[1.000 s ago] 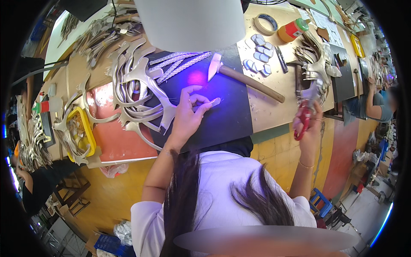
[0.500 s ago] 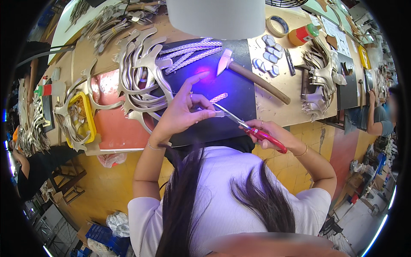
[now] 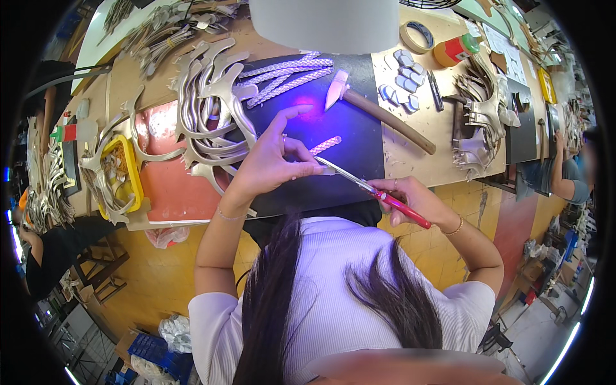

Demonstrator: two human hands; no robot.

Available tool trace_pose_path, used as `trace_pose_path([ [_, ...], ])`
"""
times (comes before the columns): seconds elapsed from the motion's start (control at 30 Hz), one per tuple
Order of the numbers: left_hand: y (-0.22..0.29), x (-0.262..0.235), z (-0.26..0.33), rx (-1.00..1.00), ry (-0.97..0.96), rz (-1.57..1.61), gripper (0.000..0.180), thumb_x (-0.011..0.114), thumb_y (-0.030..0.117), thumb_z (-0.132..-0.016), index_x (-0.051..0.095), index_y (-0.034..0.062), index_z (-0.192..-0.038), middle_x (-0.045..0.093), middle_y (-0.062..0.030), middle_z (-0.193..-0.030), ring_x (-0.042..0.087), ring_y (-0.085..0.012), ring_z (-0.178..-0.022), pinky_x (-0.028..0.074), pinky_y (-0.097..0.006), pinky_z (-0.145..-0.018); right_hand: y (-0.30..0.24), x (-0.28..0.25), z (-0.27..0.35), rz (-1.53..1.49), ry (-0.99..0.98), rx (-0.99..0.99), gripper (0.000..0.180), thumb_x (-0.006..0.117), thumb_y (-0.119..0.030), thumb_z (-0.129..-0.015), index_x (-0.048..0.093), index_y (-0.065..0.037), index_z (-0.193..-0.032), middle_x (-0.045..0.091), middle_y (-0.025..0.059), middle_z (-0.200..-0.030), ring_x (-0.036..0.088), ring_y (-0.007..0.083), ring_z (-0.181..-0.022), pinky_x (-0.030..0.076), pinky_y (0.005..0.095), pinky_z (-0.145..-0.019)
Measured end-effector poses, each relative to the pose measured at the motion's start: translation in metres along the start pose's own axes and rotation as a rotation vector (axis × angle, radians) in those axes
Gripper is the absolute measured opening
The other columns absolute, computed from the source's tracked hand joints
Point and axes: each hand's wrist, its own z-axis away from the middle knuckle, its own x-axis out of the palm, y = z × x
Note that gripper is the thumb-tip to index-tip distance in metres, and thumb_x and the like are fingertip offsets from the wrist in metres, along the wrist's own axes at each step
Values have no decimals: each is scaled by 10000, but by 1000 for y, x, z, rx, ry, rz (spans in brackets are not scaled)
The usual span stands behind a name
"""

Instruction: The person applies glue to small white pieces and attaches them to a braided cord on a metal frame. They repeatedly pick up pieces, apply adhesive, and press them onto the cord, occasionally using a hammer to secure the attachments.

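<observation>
My right hand [image 3: 405,200] is wrapped round the red handles of a pair of scissors [image 3: 343,173], whose blades point up and left. The blades lie nearly together, their tips beside my left fingertips. My left hand [image 3: 273,163] pinches a small pale tab [image 3: 328,171] between thumb and finger, its index finger raised. The tab is mostly hidden, and I cannot tell whether the blades touch it. Just beyond the blade tips, a short braided strap piece [image 3: 326,145] lies on the black mat [image 3: 359,151].
A hammer [image 3: 388,120] rests across the mat's right edge, near a pile of small grey tabs [image 3: 405,82]. Braided straps [image 3: 289,77] lie at the back. Silvery strap pieces [image 3: 215,112] are heaped at left. A white lamp-like cylinder [image 3: 324,25] hangs over the far side.
The scissors' handles and blades have come closer together. Both hands stay in nearly the same place, with the left slightly lower.
</observation>
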Motion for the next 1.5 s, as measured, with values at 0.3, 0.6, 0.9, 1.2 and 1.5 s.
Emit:
trace_pose_path([
  [0.3,0,1,-2,-30,-16,4,932,829,-40,-747,291,66,-1502,708,-89,-757,675,-122,-696,489,-209,-602,1,-1,3,46,64,17,894,927,-451,-656,602,17,-1344,603,-23,-819,485,62,-687,447,256,-629],
  [0.6,-3,3,-3,-10,7,-1,1056,840,9,-753,165,58,-1564,705,-70,-753,638,-102,-654,476,-212,-594,4,-1,8,74,155,71,880,943,-427,-636,621,33,-1313,596,-25,-772,456,67,-673,424,249,-626],
  [0.9,-25,7,-16,39,105,-318,423,782,98,-857,645,38,-1253,725,-34,-824,640,-86,-732,490,-250,-724,37,-36,27,444,938,-143,606,814,-245,-831,601,-11,-1348,708,75,-916,585,105,-705,493,261,-681],
  [1.2,-66,24,-39,493,384,-855,120,721,109,-871,747,28,-955,654,-93,-872,625,-266,-844,488,-378,-765,93,-60,40,715,1301,368,554,701,-282,-910,548,-71,-1399,717,143,-1109,697,284,-886,547,383,-794],
  [1.5,-70,33,-30,600,383,-1209,205,753,112,-831,742,96,-1035,622,-48,-959,579,-231,-897,418,-386,-775,94,-53,24,986,1275,301,531,736,-269,-882,584,-75,-1353,646,159,-1168,640,354,-1052,525,425,-895],
])
